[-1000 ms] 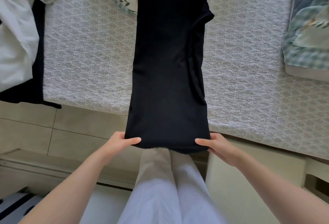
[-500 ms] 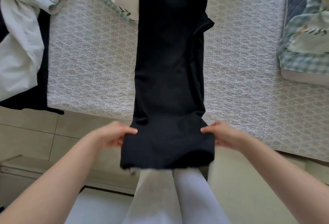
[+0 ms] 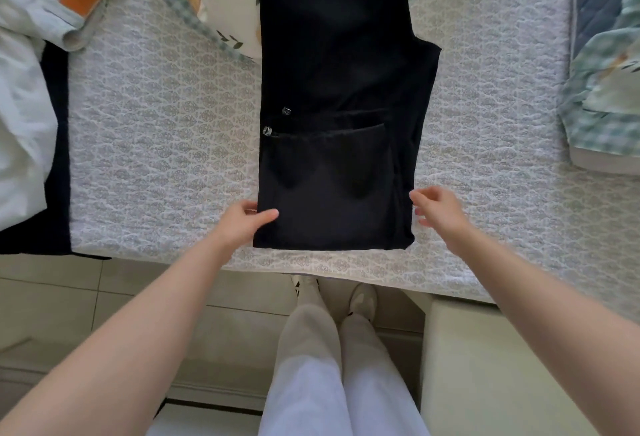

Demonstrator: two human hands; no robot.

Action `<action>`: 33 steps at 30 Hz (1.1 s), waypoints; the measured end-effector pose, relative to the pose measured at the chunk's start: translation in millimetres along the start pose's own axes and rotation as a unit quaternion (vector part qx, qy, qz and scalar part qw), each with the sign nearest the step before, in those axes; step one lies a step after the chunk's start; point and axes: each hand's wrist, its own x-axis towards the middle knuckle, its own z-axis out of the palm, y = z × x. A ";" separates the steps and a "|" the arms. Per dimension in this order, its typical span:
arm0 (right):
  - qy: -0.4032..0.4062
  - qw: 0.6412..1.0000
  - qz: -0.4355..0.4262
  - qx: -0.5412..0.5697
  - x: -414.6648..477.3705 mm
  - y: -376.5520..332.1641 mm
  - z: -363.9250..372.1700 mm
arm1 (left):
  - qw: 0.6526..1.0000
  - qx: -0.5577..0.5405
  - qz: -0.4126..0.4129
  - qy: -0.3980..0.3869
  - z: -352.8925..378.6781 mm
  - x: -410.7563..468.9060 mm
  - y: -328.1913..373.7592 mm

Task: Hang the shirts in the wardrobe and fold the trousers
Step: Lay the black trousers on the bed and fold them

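Black trousers (image 3: 339,72) laid lengthwise away across the bed (image 3: 156,124), near end folded over, pocket shown, corner pinched by left hand (image 3: 242,224), right hand (image 3: 438,210) released alongside.

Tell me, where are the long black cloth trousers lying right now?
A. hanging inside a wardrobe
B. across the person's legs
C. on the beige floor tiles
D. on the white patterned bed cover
D: the black trousers lie flat on the white patterned bed cover, their folded end close to its near edge, where the left hand grips one side.
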 end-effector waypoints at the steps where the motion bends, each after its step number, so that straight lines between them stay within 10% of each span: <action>1: 0.020 0.999 -0.019 -0.019 -0.7 0.0 5.2 | 1.000 -0.006 0.009 0.004 4.0 0.9 -2.4; 14: 0.022 0.997 -0.071 0.007 -4.6 22.4 35.9 | 0.983 0.049 0.152 0.091 21.7 -10.5 -14.2; 19: -0.005 0.999 -0.036 -0.016 -2.0 41.8 25.4 | 0.974 0.174 0.053 0.132 29.6 -3.3 -23.7; 24: 0.029 0.999 -0.041 -0.009 20.5 21.6 -6.1 | 0.893 0.313 0.195 0.258 50.9 -7.6 27.2; 33: 0.043 0.994 -0.016 0.095 93.3 -64.9 -45.4 | 0.784 0.479 0.395 0.000 107.6 39.9 147.9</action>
